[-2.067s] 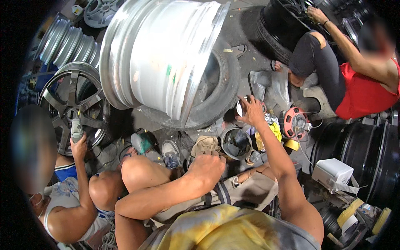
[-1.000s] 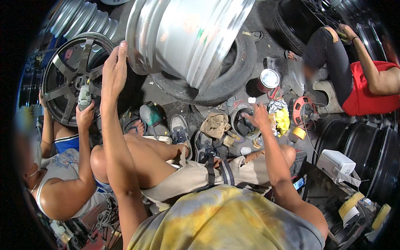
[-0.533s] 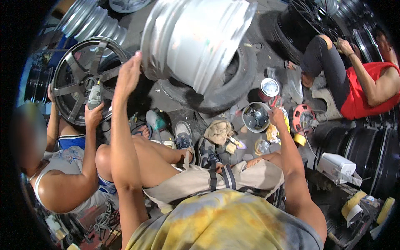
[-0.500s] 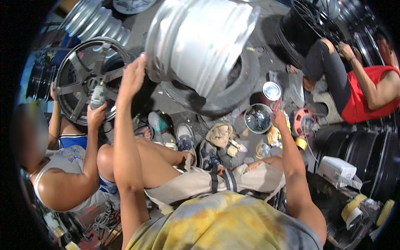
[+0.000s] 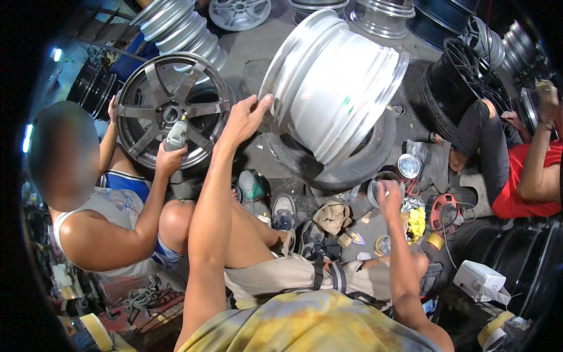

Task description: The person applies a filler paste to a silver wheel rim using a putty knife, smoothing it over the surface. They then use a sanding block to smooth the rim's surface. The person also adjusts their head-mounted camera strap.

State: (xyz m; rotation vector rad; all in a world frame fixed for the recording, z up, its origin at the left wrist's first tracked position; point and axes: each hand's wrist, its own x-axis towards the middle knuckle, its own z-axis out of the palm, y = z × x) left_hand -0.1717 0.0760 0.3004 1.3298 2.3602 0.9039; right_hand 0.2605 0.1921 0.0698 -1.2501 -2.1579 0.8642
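Note:
A bare silver wheel rim leans tilted on a black tyre lying on the floor in front of me. My left hand grips the near left edge of this rim, the arm stretched forward. My right hand is over a round container to the right of the tyre. Its fingers are curled inward and partly hide the container; whatever is between them is hidden. Just beyond stands an open can with pale contents.
On the left a person holds a power tool against a dark spoked wheel. Another person in a red top sits at right. A brown cloth, a red reel and a white box lie around; more rims stand behind.
My right hand has gone from beside the round container to over it. My left hand stays on the rim's edge. The whole view has shifted, so things appear farther right and lower.

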